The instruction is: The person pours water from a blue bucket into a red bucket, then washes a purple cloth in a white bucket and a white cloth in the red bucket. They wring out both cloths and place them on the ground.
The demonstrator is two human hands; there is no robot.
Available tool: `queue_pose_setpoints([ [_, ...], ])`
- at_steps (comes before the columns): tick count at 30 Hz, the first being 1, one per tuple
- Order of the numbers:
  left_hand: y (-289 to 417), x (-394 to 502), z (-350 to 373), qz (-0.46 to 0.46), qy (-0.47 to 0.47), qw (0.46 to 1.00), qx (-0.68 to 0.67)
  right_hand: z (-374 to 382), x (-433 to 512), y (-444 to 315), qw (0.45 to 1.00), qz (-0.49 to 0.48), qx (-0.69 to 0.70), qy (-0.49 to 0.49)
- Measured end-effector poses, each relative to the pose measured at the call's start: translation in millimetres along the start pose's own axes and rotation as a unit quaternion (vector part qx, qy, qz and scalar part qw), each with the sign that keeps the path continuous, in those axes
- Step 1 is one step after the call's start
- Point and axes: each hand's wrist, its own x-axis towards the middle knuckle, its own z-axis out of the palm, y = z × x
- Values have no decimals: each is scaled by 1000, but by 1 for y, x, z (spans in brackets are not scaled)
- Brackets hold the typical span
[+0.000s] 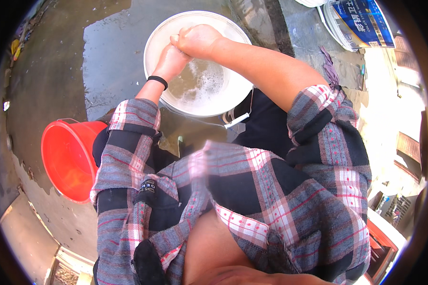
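Note:
A white plastic bucket (232, 91) stands before me with cloudy, sudsy water (199, 80) in it. Above its far left part, my left hand (173, 61) and my right hand (198, 40) are pressed together, both wet, with curled fingers. The right fist lies beyond the left one and touches it. Whatever may be inside the fists is hidden from this angle. A black band (158, 81) circles my left wrist. The bucket's wire handle hangs on the near side with its white grip (237, 120).
A red plastic bucket (66, 160) leans at my left on the wet concrete ground (50, 82). At the upper right lies a paint bucket (363, 25) with a blue printed label. A purple cloth (329, 66) is on the paving beyond my right arm.

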Motion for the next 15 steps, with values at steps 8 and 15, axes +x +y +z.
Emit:
queue_pose_setpoints([
  [8,-14,5,13,-7,17,969,245,25,-5,4,996,68,-5,-60],
  [15,-34,-2,20,128,-34,912,387,45,-11,7,968,122,111,-191],
])
